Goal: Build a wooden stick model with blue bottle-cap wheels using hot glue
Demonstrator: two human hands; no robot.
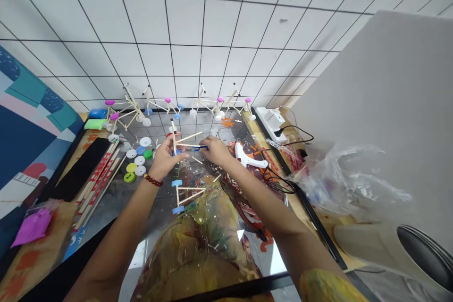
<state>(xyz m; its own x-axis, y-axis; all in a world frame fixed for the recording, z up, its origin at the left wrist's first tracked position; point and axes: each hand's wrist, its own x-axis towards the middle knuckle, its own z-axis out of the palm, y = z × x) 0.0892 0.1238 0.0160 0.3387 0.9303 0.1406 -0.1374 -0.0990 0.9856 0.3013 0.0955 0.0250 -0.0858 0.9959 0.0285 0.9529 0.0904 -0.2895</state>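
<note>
My left hand (164, 155) is closed on a frame of thin wooden sticks (189, 143), with a dark-tipped stick standing up from it. A blue disc shows by the fingers. My right hand (216, 150) grips a slim dark-blue tool (201, 148); its kind is too small to make out. The tool's tip points left, close to the frame's sticks. Nearer to me, a triangular stick frame (190, 188) with a blue wheel at each left corner lies on the glossy tabletop. Beside my left hand lie several bottle caps (140, 160) in white, blue, yellow and green.
Several stick models (166, 104) with pink and blue parts stand along the tiled wall. A white glue gun (249, 156) with a black cable lies right of my right hand, below a power strip (272, 123). Wooden sticks (101, 179) lie left; a plastic bag (350, 184) lies right.
</note>
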